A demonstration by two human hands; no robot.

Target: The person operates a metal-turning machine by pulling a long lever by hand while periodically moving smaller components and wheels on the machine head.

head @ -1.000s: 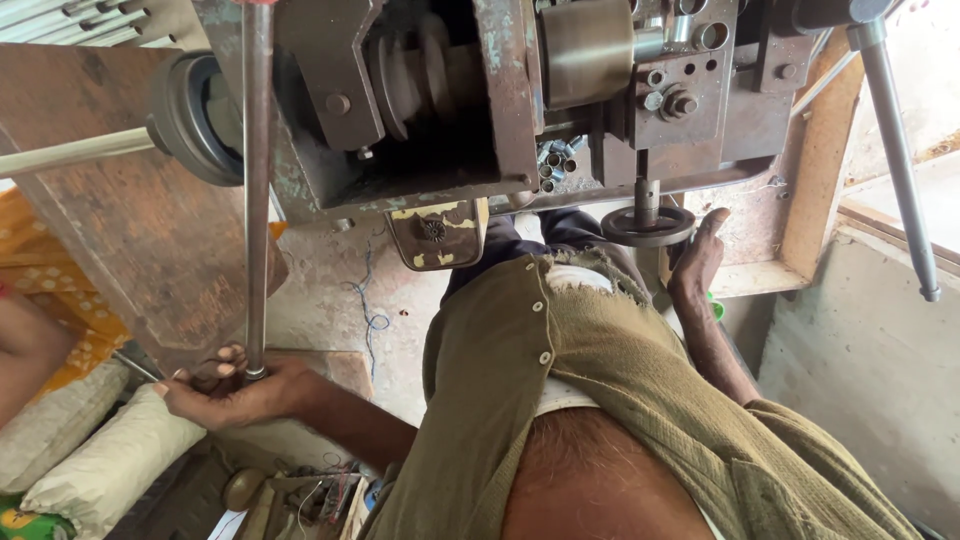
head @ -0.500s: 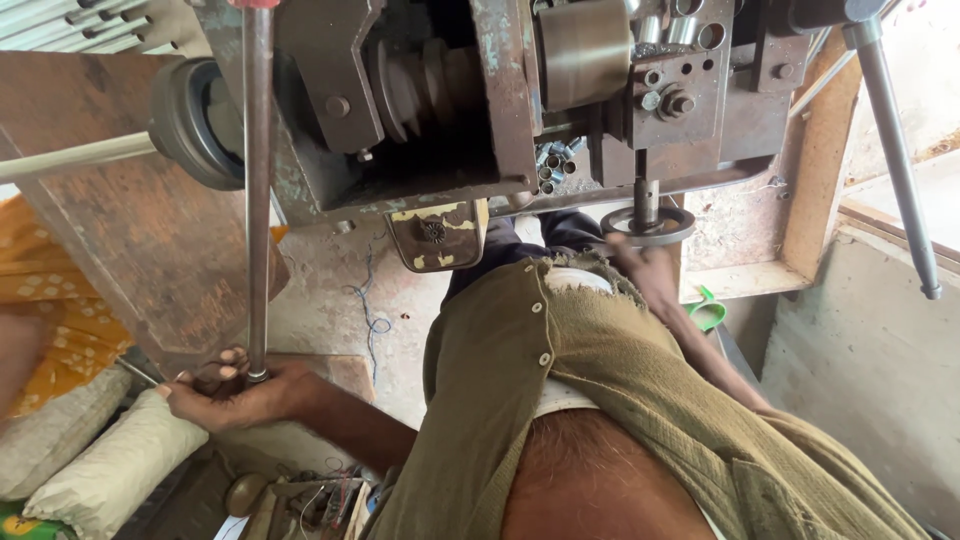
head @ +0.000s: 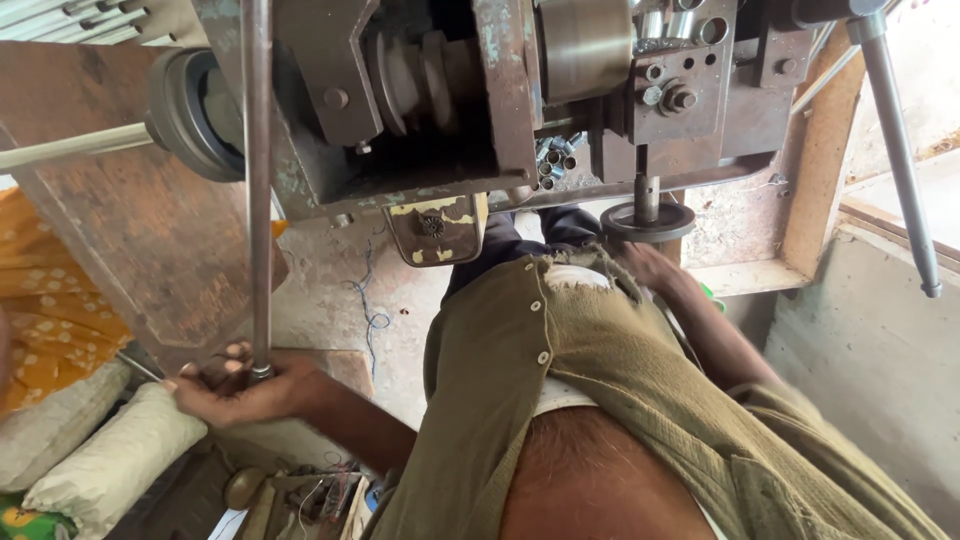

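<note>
1. Since the earlier frame, our right hand (head: 655,268) has dropped from beside the round handwheel (head: 647,220) to just under it, and it shows blurred.
2. Our left hand (head: 235,385) has kept its place at the foot of the long steel lever (head: 260,180), fingers wrapped around the lower end of the rod.
3. That lever stands nearly upright in the head view, rising from the left hand past the front of the grey machine (head: 480,90) and out of the top edge.
4. We cannot tell how far the right hand is open; its fingers are smeared, and it lies close below the handwheel on its short vertical shaft.
5. A dark pulley wheel (head: 185,110) sits at the machine's left side, with a pale bar (head: 70,145) running out to the left from it.
6. A second steel handle (head: 900,150) slants down at the right edge, well apart from both hands.
7. Our olive shirt (head: 600,380) fills the lower middle of the view.
8. White sacks (head: 100,465) lie at lower left, near the left hand, beside orange patterned cloth (head: 50,300).
</note>
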